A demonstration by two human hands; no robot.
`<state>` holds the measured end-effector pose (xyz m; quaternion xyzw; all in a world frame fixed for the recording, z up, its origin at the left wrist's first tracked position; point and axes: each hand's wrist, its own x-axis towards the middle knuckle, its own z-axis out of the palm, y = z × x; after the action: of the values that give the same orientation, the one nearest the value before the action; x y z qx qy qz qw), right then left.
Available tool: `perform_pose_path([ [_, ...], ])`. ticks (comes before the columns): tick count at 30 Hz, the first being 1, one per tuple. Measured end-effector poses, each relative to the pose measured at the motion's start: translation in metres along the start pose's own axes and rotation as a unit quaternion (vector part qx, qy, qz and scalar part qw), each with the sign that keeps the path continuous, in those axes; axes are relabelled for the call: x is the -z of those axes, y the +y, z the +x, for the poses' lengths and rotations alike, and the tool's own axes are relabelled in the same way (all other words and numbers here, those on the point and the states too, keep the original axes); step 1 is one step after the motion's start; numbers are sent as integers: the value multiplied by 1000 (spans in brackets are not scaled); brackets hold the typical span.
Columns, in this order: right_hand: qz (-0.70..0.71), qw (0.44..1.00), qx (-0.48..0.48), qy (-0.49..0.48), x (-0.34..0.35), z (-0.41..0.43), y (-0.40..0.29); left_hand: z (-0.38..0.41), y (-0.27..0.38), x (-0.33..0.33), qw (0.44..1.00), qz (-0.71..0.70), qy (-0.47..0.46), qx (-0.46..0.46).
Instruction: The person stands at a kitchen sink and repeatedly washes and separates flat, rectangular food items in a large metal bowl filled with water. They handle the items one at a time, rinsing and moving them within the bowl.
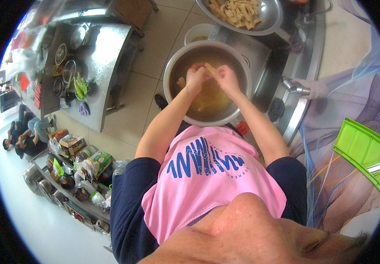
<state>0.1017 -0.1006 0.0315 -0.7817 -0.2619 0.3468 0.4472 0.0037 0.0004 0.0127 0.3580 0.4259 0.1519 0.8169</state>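
A large round metal basin [174, 107] sits in front of my body, holding cloudy yellowish liquid. Above the liquid, my left hand [196, 78] and my right hand [225, 79] meet near the basin's middle. Between them, both hands pinch a pale tan strip of what looks like soaked yuba [211, 69]. Some left fingertips are hidden behind the hand. Another tan piece [181, 82] lies at the basin's left side, and a smaller bit [201, 109] shows near the front. Beyond the basin, a wide metal bowl [272, 18] holds many similar strips [237, 13].
Behind the basin stands a white tub [191, 32]. A metal sink edge [297, 122] runs along the right, with a dark scouring pad [276, 109] and a faucet [296, 87]. Left are a steel table [94, 109], a crowded shelf [87, 184] and seated people [33, 140].
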Motion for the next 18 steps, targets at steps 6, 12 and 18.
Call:
perform_pose_path([
  [6, 47, 999, -23, -8, 3, -1, -3, 8, 4, 5, 990, -140, 4, 24],
  [12, 70, 996, -51, 1, 0, -2, -9, -5, 1, 2, 997, -5, -69, -18],
  [18, 66, 995, -67, -30, 2, -6, -12, -7, 7, -2, 999, -24, -36, -12],
])
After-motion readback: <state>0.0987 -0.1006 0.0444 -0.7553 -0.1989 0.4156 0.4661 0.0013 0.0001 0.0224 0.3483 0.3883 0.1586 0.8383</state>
